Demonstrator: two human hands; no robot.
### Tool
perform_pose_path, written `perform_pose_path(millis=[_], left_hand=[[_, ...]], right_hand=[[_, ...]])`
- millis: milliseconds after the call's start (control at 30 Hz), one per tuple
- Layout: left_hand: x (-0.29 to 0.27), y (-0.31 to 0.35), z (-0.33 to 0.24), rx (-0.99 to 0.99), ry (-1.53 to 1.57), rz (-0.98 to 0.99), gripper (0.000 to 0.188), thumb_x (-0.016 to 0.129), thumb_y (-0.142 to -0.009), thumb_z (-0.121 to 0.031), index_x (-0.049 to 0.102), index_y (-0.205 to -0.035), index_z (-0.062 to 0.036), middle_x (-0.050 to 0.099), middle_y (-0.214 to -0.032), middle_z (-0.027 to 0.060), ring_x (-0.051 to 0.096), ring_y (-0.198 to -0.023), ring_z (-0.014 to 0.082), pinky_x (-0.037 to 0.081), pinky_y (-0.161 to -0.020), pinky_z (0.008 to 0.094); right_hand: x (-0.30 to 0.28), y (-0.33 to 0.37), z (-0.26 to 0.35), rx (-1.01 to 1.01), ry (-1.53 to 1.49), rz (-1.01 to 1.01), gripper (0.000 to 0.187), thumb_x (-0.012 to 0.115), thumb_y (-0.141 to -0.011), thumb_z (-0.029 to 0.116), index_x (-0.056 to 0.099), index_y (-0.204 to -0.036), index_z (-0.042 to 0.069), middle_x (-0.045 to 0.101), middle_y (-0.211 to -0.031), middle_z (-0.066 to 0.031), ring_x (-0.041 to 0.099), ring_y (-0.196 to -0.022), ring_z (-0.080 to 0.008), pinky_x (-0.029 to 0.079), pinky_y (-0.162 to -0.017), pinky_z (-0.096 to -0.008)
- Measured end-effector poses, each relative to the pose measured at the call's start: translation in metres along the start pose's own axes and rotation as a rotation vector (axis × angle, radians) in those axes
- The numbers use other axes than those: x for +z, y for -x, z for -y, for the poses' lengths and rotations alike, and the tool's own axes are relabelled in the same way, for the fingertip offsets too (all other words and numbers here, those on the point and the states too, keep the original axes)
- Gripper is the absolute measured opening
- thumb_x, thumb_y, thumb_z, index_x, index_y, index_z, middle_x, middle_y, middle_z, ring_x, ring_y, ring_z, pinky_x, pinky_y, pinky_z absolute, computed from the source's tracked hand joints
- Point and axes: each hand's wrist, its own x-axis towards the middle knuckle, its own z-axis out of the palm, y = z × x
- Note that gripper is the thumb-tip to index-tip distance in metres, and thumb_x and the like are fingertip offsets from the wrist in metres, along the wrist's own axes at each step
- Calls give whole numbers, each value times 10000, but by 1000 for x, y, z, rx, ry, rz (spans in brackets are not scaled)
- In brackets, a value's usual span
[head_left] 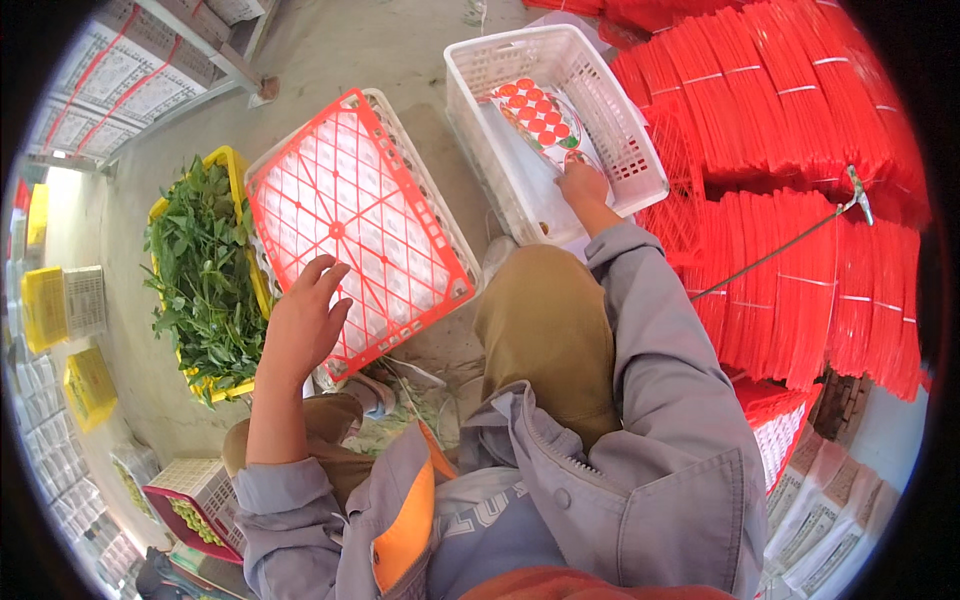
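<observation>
My left hand [305, 325] hovers at or just over the near-left edge of a red plastic lattice panel [337, 230], its fingers apart and holding nothing. White bumpy material shows through the lattice, and a pale crate [452, 236] sits underneath. On the right, my right hand [583, 188] reaches into a white plastic crate [468, 55]. Its fingers are closed at the lower end of a sheet of round red stickers [537, 110], which has a patterned part with green near my fingers. My fingertips are partly hidden there.
A yellow crate [228, 158] full of leafy green stems [205, 270] stands at left. Bundled red net sleeves [760, 90] are piled high on the right, with a thin metal rod [770, 254] across them. Behind me at left is a crate of green fruit [190, 520]. Boxes stand on a rack [190, 30].
</observation>
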Motion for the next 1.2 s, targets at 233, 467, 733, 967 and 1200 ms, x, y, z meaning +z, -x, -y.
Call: perform_pose_path(millis=[233,467,733,967,1200], left_hand=[[-6,-2,8,15,-36,42,469,704,-904,-152,593,-1354,-82,569,-1415,170,618,-1201,390,532,-986,464],[-19,16,59,-56,-41,8,511,693,-923,-216,580,-1400,-75,652,-1308,197,610,-1215,393,485,-1046,461],[-55,55,59,-288,31,-58,493,701,-868,-230,642,-1328,-63,682,-1231,215,641,-1154,400,505,-997,478],[-82,107,-8,109,-24,-394,58,636,-799,-68,643,-759,-27,651,-770,134,682,-762,301,554,-671,402],[36,256,154,-362,1252,-1167,116,690,-958,-126,724,-1005,-25,706,-928,17,642,-820,109,537,-720,290]], right_hand=[[25,-19,-43,-301,97,179,230,608,-915,193,757,-1035,66,733,-1058,-234,712,-1020,-399,556,-866,-511],[22,-24,-59,-238,290,-56,323,602,-935,290,746,-900,3,741,-914,-248,736,-875,-428,572,-727,-558],[47,-93,-106,-745,679,-14,358,565,-937,430,713,-967,105,722,-847,-199,715,-854,-418,548,-728,-563],[-6,-53,-58,-1031,333,240,268,707,-884,304,677,-1065,108,721,-935,-112,699,-802,-311,542,-668,-450],[-166,-8,50,-214,-603,509,373,647,-1021,319,659,-1285,55,698,-1115,-22,609,-898,-98,451,-733,-224]])
